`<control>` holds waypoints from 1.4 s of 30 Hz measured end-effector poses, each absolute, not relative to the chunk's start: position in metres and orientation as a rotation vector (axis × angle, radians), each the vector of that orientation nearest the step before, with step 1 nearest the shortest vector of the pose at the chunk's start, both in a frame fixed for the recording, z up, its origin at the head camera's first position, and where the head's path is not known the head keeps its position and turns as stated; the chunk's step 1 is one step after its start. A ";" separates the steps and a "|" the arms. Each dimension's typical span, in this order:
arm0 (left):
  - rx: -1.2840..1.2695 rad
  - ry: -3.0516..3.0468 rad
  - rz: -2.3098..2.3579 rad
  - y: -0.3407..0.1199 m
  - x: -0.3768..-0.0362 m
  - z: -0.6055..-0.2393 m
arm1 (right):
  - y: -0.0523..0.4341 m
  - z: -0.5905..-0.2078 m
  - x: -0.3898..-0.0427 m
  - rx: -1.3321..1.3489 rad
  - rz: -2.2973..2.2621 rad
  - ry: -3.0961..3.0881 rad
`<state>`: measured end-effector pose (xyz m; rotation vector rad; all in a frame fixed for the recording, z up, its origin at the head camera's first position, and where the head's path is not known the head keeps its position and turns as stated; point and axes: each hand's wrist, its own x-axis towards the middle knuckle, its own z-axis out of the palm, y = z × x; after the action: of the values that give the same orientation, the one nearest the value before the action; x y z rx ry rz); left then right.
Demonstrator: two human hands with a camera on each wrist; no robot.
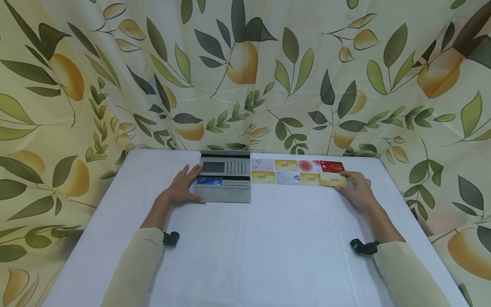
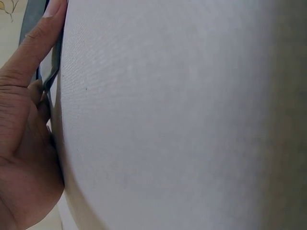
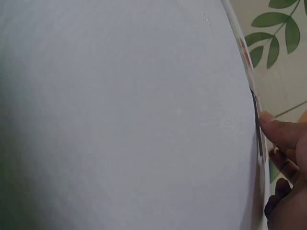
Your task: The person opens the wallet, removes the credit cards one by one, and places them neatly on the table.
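Two hands: left hand (image 1: 181, 188) flat on grey felt wallet (image 1: 226, 181); right hand (image 1: 357, 189) fingers pinching glossy gold card (image 1: 332, 181).

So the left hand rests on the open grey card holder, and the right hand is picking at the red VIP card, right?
Not quite. In the head view the left hand does rest on the open grey card holder, but the right hand touches the gold card at the right end of the near row; the red VIP card lies behind it, untouched.

Only readable text: "VIP" in gold on the red card (image 1: 332, 166), far right of the back row on the tabletop (image 1: 268, 238). Print on the other cards (image 1: 285, 165) is too small to read.
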<state>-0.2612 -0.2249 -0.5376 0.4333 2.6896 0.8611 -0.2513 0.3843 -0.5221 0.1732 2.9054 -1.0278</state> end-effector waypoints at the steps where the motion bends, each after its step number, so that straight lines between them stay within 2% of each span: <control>1: 0.433 2.688 0.856 -0.225 -0.260 -0.536 | 0.386 -0.522 -0.252 0.186 -1.037 2.896; 15: 0.436 2.690 0.842 -0.225 -0.261 -0.534 | 0.407 -0.523 -0.254 0.288 -1.069 2.825; 29: 0.438 2.696 0.847 -0.223 -0.258 -0.531 | 0.411 -0.526 -0.256 0.204 -1.032 2.861; 42: 0.471 2.698 0.864 -0.225 -0.261 -0.537 | 0.407 -0.529 -0.256 0.450 -1.029 2.871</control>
<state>-0.2608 -0.2251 -0.5373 0.4712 2.6983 0.8638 -0.2557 0.4070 -0.5295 0.4503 2.8712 -1.0286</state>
